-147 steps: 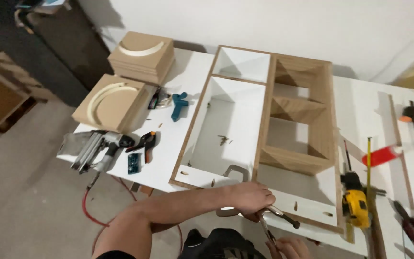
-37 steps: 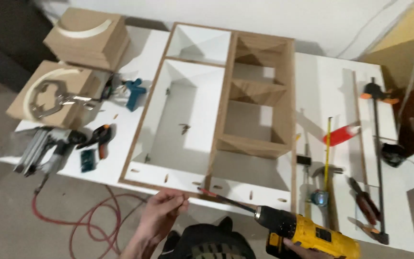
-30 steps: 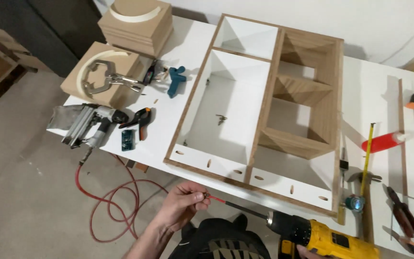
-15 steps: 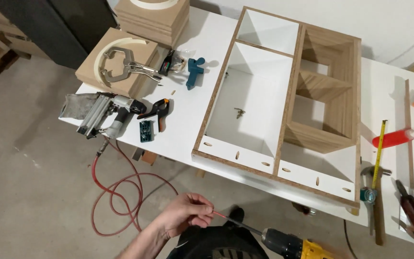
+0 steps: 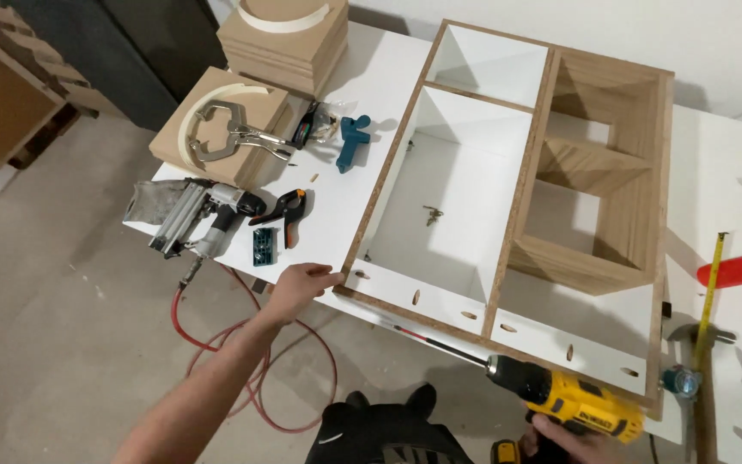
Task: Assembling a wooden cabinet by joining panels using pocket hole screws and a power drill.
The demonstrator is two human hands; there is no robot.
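My left hand (image 5: 301, 286) reaches to the near left corner of the cabinet carcass (image 5: 414, 301), fingertips touching its white panel with pocket holes. In my right hand (image 5: 573, 440), at the bottom edge, is a yellow cordless drill (image 5: 573, 402) with a long driver bit (image 5: 440, 344) pointing left along the cabinet's near edge. The carcass lies flat on the white table (image 5: 337, 198), white inside on the left, wood-grain compartments on the right.
On the table's left: a nail gun (image 5: 199, 219), a spring clamp (image 5: 283, 212), a blue jig (image 5: 352, 142), locking pliers (image 5: 229, 137) on stacked boards. A red air hose (image 5: 242, 361) loops on the floor. At the right lie a tape measure (image 5: 708, 283) and a hammer (image 5: 702, 378).
My left hand let go of the bit and moved up to the cabinet's near left corner. The drill rose toward the cabinet's front edge. My view shifted left.
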